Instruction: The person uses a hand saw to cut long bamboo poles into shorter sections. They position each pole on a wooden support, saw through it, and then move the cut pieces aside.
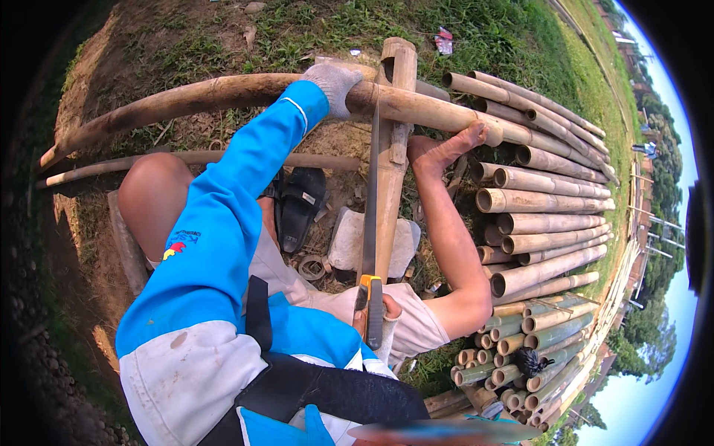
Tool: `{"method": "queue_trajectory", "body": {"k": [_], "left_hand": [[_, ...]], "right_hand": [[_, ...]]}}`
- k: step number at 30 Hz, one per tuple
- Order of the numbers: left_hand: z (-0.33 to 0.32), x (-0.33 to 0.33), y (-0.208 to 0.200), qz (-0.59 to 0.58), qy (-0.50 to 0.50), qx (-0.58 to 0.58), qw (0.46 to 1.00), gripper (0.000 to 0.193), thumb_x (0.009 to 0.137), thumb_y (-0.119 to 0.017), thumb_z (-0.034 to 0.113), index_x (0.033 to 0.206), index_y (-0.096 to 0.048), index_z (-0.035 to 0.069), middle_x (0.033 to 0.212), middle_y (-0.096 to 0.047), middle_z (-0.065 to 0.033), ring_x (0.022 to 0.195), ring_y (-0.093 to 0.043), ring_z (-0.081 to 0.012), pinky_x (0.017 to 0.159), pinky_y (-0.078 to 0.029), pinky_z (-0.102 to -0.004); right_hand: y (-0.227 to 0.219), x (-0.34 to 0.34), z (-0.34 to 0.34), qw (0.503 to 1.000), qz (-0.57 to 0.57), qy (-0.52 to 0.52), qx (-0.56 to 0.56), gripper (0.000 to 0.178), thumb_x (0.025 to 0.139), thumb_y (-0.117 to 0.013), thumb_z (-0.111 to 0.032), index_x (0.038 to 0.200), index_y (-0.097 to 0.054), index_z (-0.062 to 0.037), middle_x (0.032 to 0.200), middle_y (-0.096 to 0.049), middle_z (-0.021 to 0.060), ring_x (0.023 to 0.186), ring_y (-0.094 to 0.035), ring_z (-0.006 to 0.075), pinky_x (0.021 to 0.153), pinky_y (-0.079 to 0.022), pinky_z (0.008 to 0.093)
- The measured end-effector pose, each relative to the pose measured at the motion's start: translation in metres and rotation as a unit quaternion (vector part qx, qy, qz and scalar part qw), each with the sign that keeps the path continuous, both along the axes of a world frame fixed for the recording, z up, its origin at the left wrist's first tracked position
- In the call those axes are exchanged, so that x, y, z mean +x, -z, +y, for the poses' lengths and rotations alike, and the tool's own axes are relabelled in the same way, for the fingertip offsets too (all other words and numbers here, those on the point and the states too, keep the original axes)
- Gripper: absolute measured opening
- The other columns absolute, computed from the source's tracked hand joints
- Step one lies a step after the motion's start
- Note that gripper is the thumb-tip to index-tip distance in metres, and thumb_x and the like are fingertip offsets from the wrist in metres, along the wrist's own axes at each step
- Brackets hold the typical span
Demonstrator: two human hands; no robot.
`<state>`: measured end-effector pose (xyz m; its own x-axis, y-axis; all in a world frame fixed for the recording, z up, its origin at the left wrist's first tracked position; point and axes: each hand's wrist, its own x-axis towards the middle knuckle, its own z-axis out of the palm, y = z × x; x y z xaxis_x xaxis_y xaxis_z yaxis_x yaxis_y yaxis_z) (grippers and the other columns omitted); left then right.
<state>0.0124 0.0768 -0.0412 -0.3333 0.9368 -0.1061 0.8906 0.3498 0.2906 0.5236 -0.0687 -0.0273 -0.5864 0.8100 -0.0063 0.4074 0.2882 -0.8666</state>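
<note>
My left hand (334, 85), in a pale knit glove, is closed around a long bamboo pole (216, 94) that lies crosswise in front of me. In my right hand (387, 315) is a hand saw (370, 223) by its black and orange handle. The saw's blade points away from me, its far end at the pole just right of my left hand. A thicker bamboo post (393, 175) stands under the pole where they cross. My bare right foot (452, 146) presses on the pole farther right.
Cut bamboo poles (550, 201) are stacked on the right, with greener ones (554, 334) nearer me. A black sandal (301, 208), a pale block (349, 241) and a thinner bamboo pole (320, 161) lie below the held pole. Grass and a wrapper (443, 41) are beyond.
</note>
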Motion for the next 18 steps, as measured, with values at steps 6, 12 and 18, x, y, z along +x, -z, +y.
{"method": "queue_trajectory", "body": {"k": [6,12,18], "left_hand": [[0.0,0.002,-0.001,0.019,-0.009,0.02,1.0,0.074,0.073,-0.092,0.042,0.139,-0.07,0.017,0.126,-0.08,-0.0188,0.116,-0.077,-0.0404,0.099,-0.063,-0.0539],[-0.004,0.004,-0.002,0.025,-0.004,0.026,0.999,0.071,0.072,-0.093,0.045,0.131,-0.072,0.012,0.12,-0.08,-0.0211,0.113,-0.077,-0.042,0.097,-0.062,-0.0545],[0.002,-0.002,-0.002,-0.001,0.01,-0.017,1.0,0.076,0.075,-0.092,0.047,0.138,-0.069,0.011,0.125,-0.079,-0.0189,0.115,-0.077,-0.0398,0.098,-0.063,-0.0534]], "right_hand": [[0.028,-0.251,0.172,0.98,0.138,-0.066,0.127,0.051,0.096,-0.069,0.002,0.143,-0.05,-0.0039,0.124,-0.056,0.0151,0.107,-0.06,0.0262,0.1,-0.052,0.0392],[0.049,-0.155,0.115,0.984,0.064,-0.047,0.16,0.057,0.094,-0.07,-0.002,0.147,-0.047,-0.0023,0.133,-0.054,0.0188,0.119,-0.061,0.0314,0.107,-0.05,0.0441],[-0.018,-0.016,-0.008,0.996,0.062,-0.009,0.06,0.059,0.093,-0.074,-0.018,0.142,-0.047,-0.0006,0.125,-0.052,0.015,0.104,-0.059,0.0222,0.092,-0.052,0.039]]}}
